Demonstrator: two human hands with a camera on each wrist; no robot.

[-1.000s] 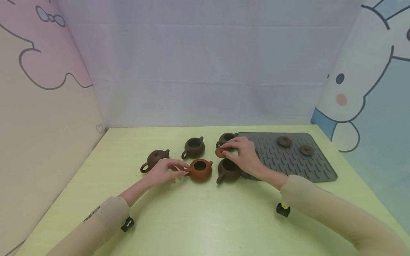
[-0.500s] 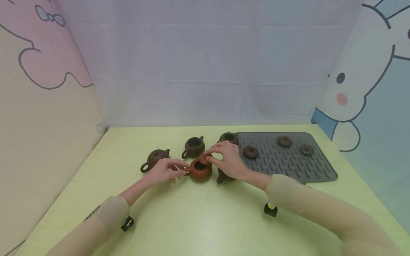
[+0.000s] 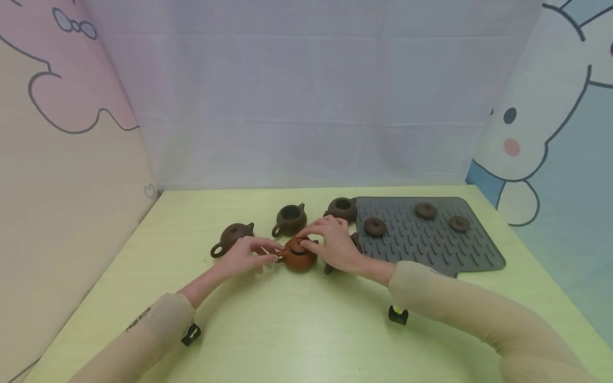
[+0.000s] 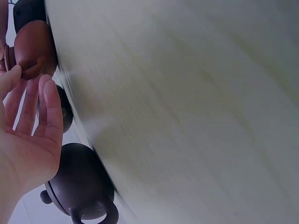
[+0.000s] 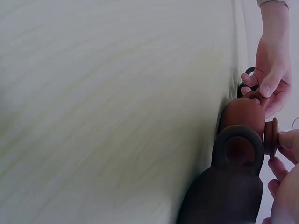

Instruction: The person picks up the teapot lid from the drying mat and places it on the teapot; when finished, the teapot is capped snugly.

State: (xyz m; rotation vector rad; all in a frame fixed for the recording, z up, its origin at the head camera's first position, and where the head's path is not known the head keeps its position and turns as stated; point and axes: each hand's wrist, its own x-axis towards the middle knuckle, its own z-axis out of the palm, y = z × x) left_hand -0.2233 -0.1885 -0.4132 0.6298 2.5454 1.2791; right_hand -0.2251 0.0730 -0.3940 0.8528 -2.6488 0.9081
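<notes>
Red-brown teapot (image 3: 299, 261) sits on table (image 3: 306, 330), long axis left-right, handle (image 4: 35, 70) pointing left. Left hand (image 3: 245, 257) pinches handle between fingers; right hand (image 3: 335, 246) fingers pinch lid (image 5: 271, 137) at the mouth. Right wrist view shows lid edge-on (head view: partly covered).

Nothing legible; sleeve marking (image 3: 138, 319) possibly lettering

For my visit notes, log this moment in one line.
left fingers: pinch reddish teapot handle; right fingers: hold reddish lid at opening; dark lids: on mat

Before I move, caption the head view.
Left hand pinches the red teapot by its handle; right hand holds the lid at its opening.
</notes>
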